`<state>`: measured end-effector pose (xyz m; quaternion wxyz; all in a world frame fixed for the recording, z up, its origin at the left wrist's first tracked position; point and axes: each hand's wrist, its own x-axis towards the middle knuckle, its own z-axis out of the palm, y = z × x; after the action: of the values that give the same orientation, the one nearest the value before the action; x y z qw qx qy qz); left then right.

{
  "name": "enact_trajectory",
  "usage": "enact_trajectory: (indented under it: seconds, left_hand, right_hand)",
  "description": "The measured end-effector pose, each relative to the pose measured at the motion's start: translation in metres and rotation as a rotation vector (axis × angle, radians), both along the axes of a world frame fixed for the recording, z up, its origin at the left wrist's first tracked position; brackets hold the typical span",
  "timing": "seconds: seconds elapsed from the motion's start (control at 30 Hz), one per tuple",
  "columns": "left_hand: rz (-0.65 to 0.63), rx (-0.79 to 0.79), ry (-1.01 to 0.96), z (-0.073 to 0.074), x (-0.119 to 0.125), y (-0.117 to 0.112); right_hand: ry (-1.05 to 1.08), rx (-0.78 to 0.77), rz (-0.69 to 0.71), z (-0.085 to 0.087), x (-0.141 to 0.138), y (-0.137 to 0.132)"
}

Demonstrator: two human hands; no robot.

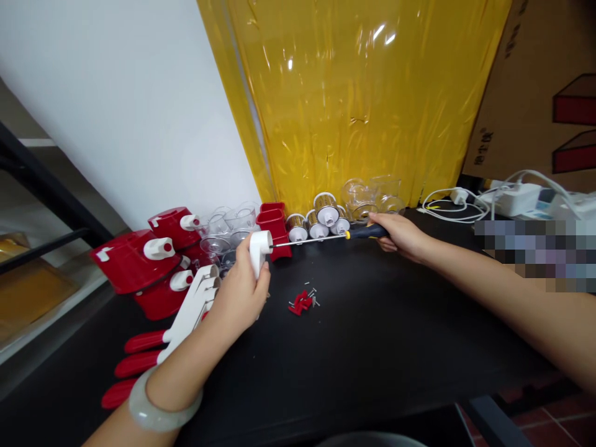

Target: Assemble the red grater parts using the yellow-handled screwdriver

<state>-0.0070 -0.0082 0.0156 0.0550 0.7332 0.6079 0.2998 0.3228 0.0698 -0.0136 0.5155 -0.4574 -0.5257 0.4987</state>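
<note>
My left hand point(239, 292) is closed around a white plastic handle part point(259, 250), held upright above the black table point(372, 347). My right hand point(400, 236) grips a screwdriver point(365, 233) with a black and yellow handle. Its metal shaft runs left, and the tip meets the white part's round end. A small heap of red clips and little screws point(302, 302) lies on the table just right of my left hand.
Red housings with white knobs point(139, 257) and white and red handles point(186, 316) pile up at the left. Clear cups point(228, 226), metal drum pieces point(321, 217) and a yellow plastic curtain point(354, 99) stand behind. White cables and adapters point(507, 198) lie at the right, under cardboard boxes.
</note>
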Motion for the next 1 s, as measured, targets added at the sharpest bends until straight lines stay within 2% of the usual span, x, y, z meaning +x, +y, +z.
enact_trajectory:
  seconds: [0.17, 0.47, 0.53, 0.63, 1.0]
  left_hand:
    - [-0.008, -0.031, -0.014, -0.002, 0.000, 0.001]
    - [-0.012, -0.041, -0.057, -0.003, -0.001, 0.003]
    - [-0.018, -0.035, -0.061, -0.004, -0.002, 0.004]
    - [-0.023, -0.018, -0.072, -0.004, -0.003, 0.004]
    - [-0.032, -0.046, -0.091, -0.003, -0.001, 0.002]
  right_hand:
    - [-0.063, 0.107, -0.011, -0.003, 0.002, 0.004]
    - [-0.356, 0.387, -0.128, 0.001, 0.008, 0.004]
    - [-0.361, 0.436, -0.142, 0.003, 0.008, 0.002]
    - [-0.344, 0.432, -0.137, 0.004, 0.008, 0.000]
    - [-0.178, 0.461, -0.133, -0.007, 0.014, 0.012]
